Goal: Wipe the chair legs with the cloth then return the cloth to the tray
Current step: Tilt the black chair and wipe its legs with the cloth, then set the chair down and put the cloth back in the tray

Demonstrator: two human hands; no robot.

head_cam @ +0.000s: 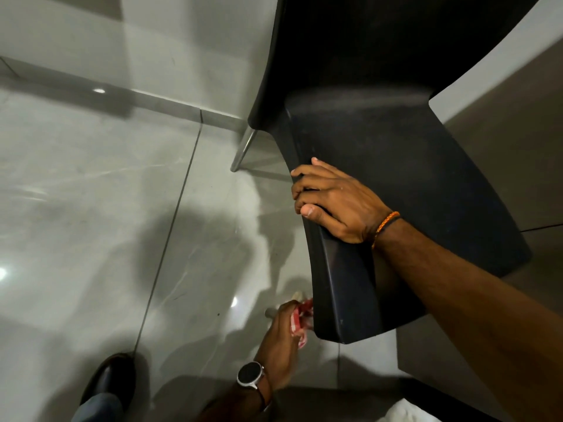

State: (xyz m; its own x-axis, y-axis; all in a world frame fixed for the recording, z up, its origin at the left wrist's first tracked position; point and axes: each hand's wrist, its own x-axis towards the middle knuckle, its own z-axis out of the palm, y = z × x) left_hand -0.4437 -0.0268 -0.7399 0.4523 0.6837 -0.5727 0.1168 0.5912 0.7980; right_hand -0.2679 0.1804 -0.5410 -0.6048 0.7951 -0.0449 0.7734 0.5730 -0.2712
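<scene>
A black plastic chair (411, 153) fills the upper right, seen from above. My right hand (332, 202) grips the left edge of its seat, fingers curled over the rim. Low down, my left hand (281, 336) is closed around a red-and-white checked cloth (303, 315), pressed against the front-left metal leg (270, 312) just under the seat's front corner. Only the foot of that leg shows; the rest is hidden by hand, cloth and seat. Another metal leg (242, 150) slants to the floor at the back left. No tray is in view.
Glossy grey floor tiles (106, 208) spread to the left, with a pale wall and skirting (170, 102) behind. My dark shoe (109, 382) stands at the bottom left. A grey table or counter edge (493, 123) sits right of the chair.
</scene>
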